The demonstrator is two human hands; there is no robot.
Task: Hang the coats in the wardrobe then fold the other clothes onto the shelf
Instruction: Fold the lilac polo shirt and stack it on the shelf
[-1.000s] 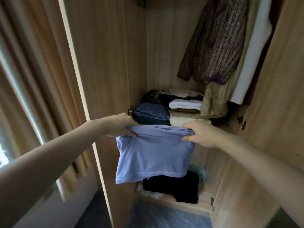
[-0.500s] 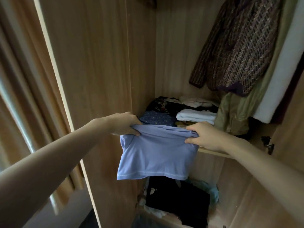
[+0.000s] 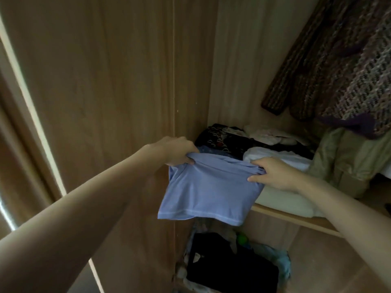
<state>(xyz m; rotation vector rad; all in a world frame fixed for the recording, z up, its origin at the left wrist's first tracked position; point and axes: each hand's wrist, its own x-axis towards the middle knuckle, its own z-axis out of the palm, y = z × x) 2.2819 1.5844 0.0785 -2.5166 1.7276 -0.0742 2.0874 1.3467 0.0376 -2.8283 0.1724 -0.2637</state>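
A folded light-blue shirt (image 3: pixel 209 191) hangs between my two hands at the front of the wardrobe shelf (image 3: pixel 296 218). My left hand (image 3: pixel 175 151) grips its upper left corner and my right hand (image 3: pixel 273 173) grips the upper right corner. The shirt's top edge is level with the stacks on the shelf, and its lower half droops below the shelf edge. Behind it lie a dark blue dotted garment (image 3: pixel 211 150), black patterned clothes (image 3: pixel 224 138) and folded white clothes (image 3: pixel 281 158). A knitted patterned coat (image 3: pixel 338 66) hangs at the upper right.
The open wardrobe door (image 3: pixel 101 92) stands close on the left. An olive-green garment (image 3: pixel 347 157) hangs down onto the shelf at the right. Below the shelf, a black garment (image 3: pixel 228 265) and pale clothes lie on the wardrobe floor.
Both hands have carried the blue shirt up and forward, closer to the shelf. The view has moved in toward the wardrobe, so the curtain on the left is nearly out of sight.
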